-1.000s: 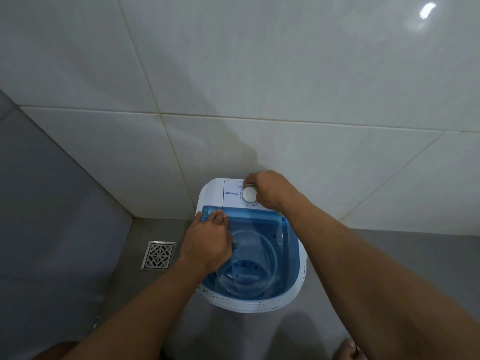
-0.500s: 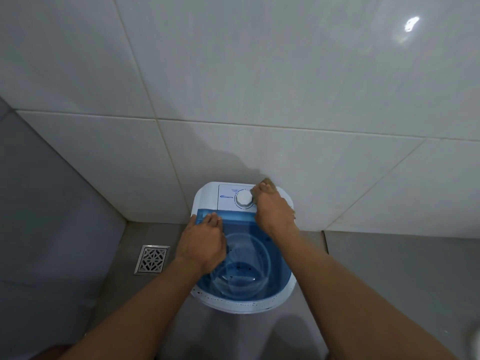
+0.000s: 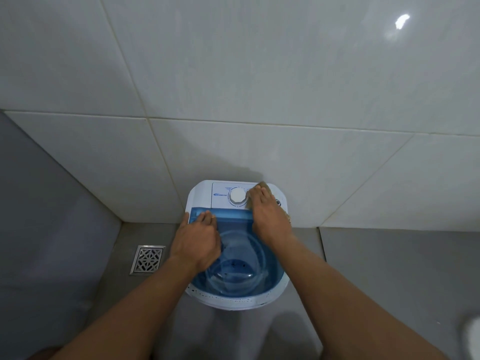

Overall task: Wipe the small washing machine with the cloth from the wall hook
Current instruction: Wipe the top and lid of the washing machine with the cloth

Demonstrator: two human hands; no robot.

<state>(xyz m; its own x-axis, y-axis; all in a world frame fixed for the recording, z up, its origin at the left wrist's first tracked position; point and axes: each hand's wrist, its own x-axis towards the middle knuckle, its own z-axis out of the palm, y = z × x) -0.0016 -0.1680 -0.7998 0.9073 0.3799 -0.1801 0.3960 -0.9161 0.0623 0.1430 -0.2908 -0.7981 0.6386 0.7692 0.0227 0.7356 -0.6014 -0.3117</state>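
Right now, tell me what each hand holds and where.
Left hand: grip on the blue lid, rear left corner, thumb outside. Right hand: presses the tan cloth flat on the control panel beside the dial; no grip.

Single head-worn view, wide-angle, edges bowed. It looks forward and steeply down over the small washing machine (image 3: 202, 198), which sits near, low in the centre. It faces the tiled wall (image 3: 259, 74), which fills the upper half. The floor (image 3: 389, 268) and floor drain (image 3: 148, 259) lie below. Both forearms come in from the bottom edge, reaching to the left hand (image 3: 197, 242) and right hand (image 3: 268, 216).
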